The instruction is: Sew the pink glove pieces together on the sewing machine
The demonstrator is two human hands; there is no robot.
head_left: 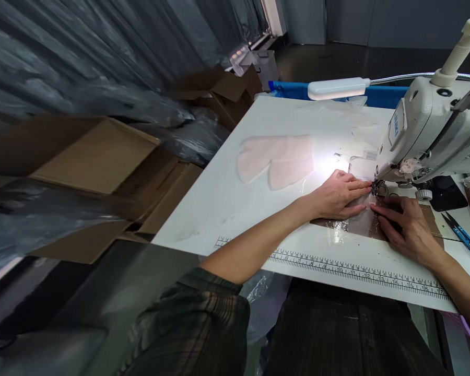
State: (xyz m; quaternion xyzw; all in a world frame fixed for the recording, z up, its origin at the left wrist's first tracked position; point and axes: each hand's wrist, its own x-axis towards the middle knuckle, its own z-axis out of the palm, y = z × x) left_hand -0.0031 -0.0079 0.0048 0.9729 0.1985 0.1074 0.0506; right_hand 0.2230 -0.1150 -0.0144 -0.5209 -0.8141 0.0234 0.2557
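My left hand (342, 196) lies flat with its fingers stretched out, pressing a clear plastic sheet (358, 222) on top of a brown piece (325, 223). Its fingertips come close to the presser foot (375, 188) of a white sewing machine (415, 120). On the other side of the plastic, my right hand (407, 227) rests with fingers apart, their tips touching the layers just in front of the foot. The needle point and the exact seam are too small to make out. A pale pink mitten-shaped piece (278, 156) lies farther left on the table.
Blue thread snips (468, 240) and a dark phone-like slab (448, 193) lie at right. A printed ruler (352, 272) runs along the front edge of the white table (219, 209). A white lamp (337, 89) hangs behind. Open cardboard boxes (97, 156) stand left.
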